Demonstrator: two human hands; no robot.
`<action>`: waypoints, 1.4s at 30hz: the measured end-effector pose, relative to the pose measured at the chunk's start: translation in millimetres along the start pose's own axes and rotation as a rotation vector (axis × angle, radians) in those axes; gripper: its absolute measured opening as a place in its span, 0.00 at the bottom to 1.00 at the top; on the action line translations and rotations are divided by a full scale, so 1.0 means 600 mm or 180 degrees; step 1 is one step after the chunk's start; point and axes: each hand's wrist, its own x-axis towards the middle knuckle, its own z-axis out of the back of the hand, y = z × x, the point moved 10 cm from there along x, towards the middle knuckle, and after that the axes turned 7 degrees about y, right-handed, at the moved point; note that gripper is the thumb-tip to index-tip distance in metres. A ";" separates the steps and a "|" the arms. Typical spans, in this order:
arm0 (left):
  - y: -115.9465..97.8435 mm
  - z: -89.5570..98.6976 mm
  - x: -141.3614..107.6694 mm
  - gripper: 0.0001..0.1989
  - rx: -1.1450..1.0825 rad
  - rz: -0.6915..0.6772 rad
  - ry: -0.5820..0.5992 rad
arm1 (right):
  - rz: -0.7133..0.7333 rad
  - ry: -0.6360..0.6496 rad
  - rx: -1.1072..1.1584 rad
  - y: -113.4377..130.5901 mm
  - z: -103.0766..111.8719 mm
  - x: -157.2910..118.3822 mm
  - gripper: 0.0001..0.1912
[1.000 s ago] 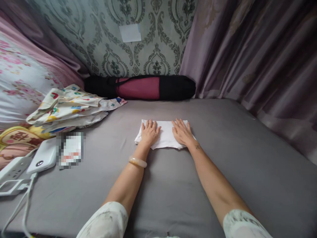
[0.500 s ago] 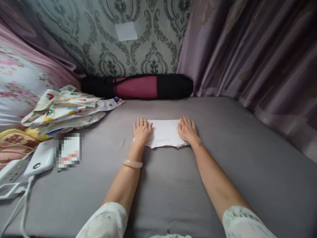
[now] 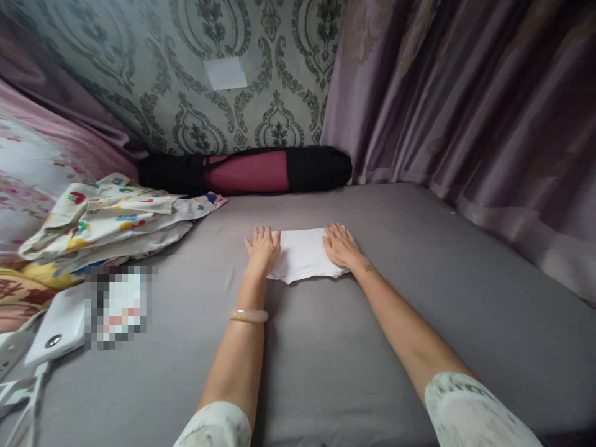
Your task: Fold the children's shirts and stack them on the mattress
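Observation:
A white folded cloth [image 3: 302,254] lies flat on the grey bed sheet [image 3: 372,347]; its near edge is wavy, its far edge fairly straight. My left hand [image 3: 263,248] rests on its left end, palm down with the fingers spread. Over the right end lies my right hand [image 3: 341,246], also flat, its fingers stretched forward and pointing slightly left. Both palms hide the cloth's side edges. A pale bangle [image 3: 249,316] circles my left forearm.
Folded patterned fabric [image 3: 112,217] lies at the left, beyond a blurred-out item [image 3: 121,307] and a white power bank [image 3: 58,323] with cables. A long black and maroon bag [image 3: 246,172] lies along the wall. Purple curtains [image 3: 410,99] hang at the right.
The view has shifted a little, so the surroundings sit lower and further left. Both hands remain flat on the white cloth, which keeps its folded shape.

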 end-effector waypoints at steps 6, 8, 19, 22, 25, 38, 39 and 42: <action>0.016 0.011 0.000 0.31 -0.0331 0.0053 -0.0012 | -0.0055 0.0135 0.0003 0.004 -0.011 0.001 0.30; 0.020 0.015 -0.001 0.30 -0.0426 0.0064 -0.0035 | -0.0002 0.0062 -0.0018 0.016 -0.002 -0.004 0.30; 0.036 0.022 0.000 0.28 -0.0704 0.0091 -0.0026 | 0.0151 0.0248 0.0000 0.070 -0.014 -0.011 0.30; 0.035 0.021 0.001 0.28 -0.0724 0.0063 -0.0015 | 0.0228 0.0215 -0.0012 0.092 -0.009 -0.008 0.30; 0.036 0.020 0.001 0.28 -0.0752 0.0049 -0.0012 | 0.0417 0.0188 0.0077 0.128 -0.013 -0.003 0.30; 0.054 0.027 0.004 0.28 -0.0895 0.0104 -0.0063 | 0.0460 0.0175 0.0095 0.185 -0.029 0.004 0.30; 0.056 0.029 0.004 0.27 -0.0893 0.0108 -0.0090 | 0.0505 0.0161 0.0108 0.196 -0.030 0.004 0.30; 0.064 0.035 0.005 0.26 -0.0884 0.0133 -0.0132 | 0.0538 0.0166 0.0134 0.215 -0.038 0.005 0.30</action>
